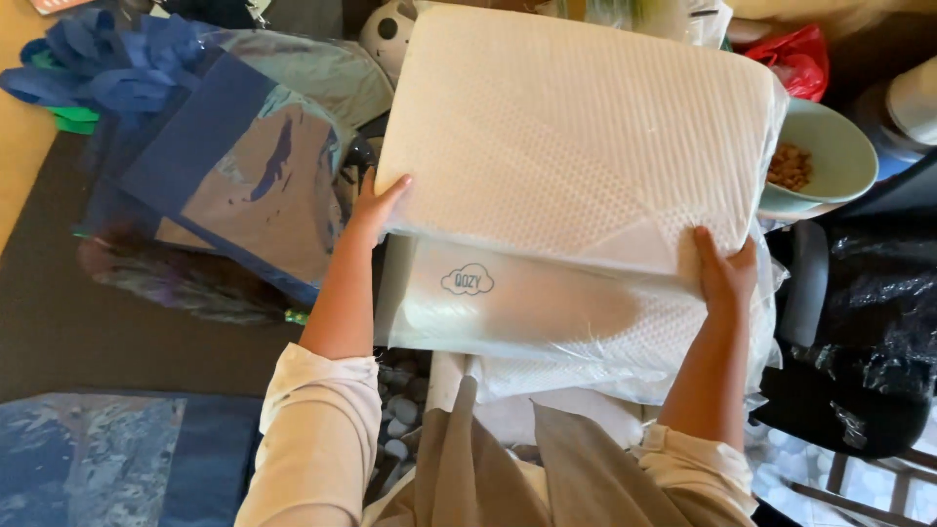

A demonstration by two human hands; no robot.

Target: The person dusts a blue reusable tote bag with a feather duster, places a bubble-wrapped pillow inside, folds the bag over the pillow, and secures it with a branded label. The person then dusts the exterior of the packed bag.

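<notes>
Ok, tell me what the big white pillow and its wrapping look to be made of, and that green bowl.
Pillow: probably foam under a white knitted cover, going by its blocky shape and dotted weave. Wrapping: thin clear plastic film, glossy and wrinkled. Green bowl: smooth and matte, ceramic or plastic; I cannot tell which.

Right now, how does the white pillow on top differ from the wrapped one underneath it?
The top pillow shows its whole broad dotted face; the lower pillow shows only a front strip below it. The top pillow's wrap lies tight and matte; the lower pillow's plastic is looser and glossier, with a small cloud mark. The left hand and right hand grip the top pillow's edges, not clearly the lower pillow. Both are white and plastic-wrapped.
</notes>
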